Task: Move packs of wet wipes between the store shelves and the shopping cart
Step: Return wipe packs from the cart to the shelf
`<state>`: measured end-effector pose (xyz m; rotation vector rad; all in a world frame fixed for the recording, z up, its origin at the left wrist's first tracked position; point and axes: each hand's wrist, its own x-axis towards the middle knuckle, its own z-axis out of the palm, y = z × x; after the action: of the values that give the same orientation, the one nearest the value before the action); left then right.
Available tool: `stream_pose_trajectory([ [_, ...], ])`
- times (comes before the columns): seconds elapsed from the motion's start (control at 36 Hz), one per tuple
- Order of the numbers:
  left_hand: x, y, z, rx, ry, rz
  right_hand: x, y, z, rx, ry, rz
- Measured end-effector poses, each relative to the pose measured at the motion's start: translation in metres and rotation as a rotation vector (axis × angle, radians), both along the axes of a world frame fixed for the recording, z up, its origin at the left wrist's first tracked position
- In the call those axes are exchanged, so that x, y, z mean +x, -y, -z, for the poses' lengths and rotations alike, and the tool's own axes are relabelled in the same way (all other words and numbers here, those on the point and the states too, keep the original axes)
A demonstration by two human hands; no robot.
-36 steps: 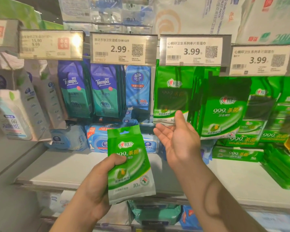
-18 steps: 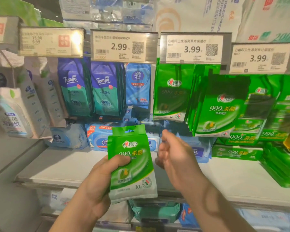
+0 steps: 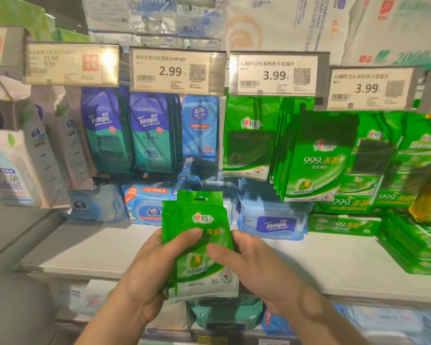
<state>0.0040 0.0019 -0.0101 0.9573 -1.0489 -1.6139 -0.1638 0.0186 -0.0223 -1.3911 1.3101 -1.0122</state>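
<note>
A green pack of wet wipes with a white bottom edge is held upright in front of the white shelf. A second green edge shows behind it on the left, so it may be two packs together. My left hand grips its left side, thumb across the front. My right hand holds its right side, thumb on the front too. More of the same green packs hang from pegs on the right, above and behind my hands.
Blue Tempo packs and a blue Vinda pack hang at the middle. Flat blue packs lie on the shelf. Price tags jut out overhead. Stacked green packs fill the shelf's right end. A lower shelf holds more packs.
My right hand came down and left from the hanging green packs and closed on the right side of the pack in my left hand. The pack stayed about where it was.
</note>
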Motion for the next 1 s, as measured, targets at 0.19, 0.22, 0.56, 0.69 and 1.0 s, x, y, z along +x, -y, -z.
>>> stream_pose_trajectory([
  [0.19,-0.005,-0.003,-0.007,0.050,0.011,-0.068,-0.009,-0.004,-0.005,0.128,0.152,0.135],
  [0.22,-0.006,-0.004,-0.007,0.069,0.003,-0.091,-0.010,-0.005,-0.007,0.106,0.152,0.148],
  [0.56,-0.004,0.007,-0.007,0.105,0.034,-0.135,-0.019,-0.021,-0.040,-0.313,0.031,0.324],
  [0.69,-0.005,0.010,-0.007,0.144,0.024,-0.116,-0.021,-0.023,-0.060,-0.438,0.075,0.406],
  [1.0,-0.007,0.010,-0.006,0.195,0.005,-0.094,-0.022,-0.013,-0.084,-0.522,0.187,0.437],
])
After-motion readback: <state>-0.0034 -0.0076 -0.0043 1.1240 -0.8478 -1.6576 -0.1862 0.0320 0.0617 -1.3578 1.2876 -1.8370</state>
